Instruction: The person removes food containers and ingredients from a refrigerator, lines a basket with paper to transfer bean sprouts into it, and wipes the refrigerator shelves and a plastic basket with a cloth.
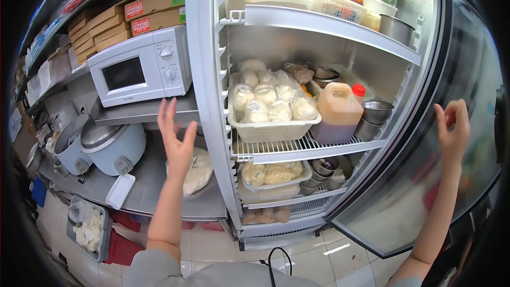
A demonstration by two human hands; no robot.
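Note:
My left hand [177,141] is raised with its fingers spread, holding nothing, in front of the counter just left of the fridge frame. Behind its wrist lies a pale round bagged bundle [197,171], partly hidden by my forearm. My right hand [454,130] is lifted before the open glass door [404,202], its fingers loosely bent and the thumb apart, with nothing visible in it. Between my hands, the fridge's middle shelf [319,153] bears a white basket [279,132] of bagged white dough balls [265,95] and a jug [336,114] of orange-brown liquid with a red cap.
To the left, a white microwave [139,66] stands on a raised shelf above blue rice cookers [114,146]. Flat cardboard boxes [154,21] are stacked over it. Metal pots [377,112] and a tray of noodles [276,174] sit in the fridge. A grey bin [104,244] stands on the floor.

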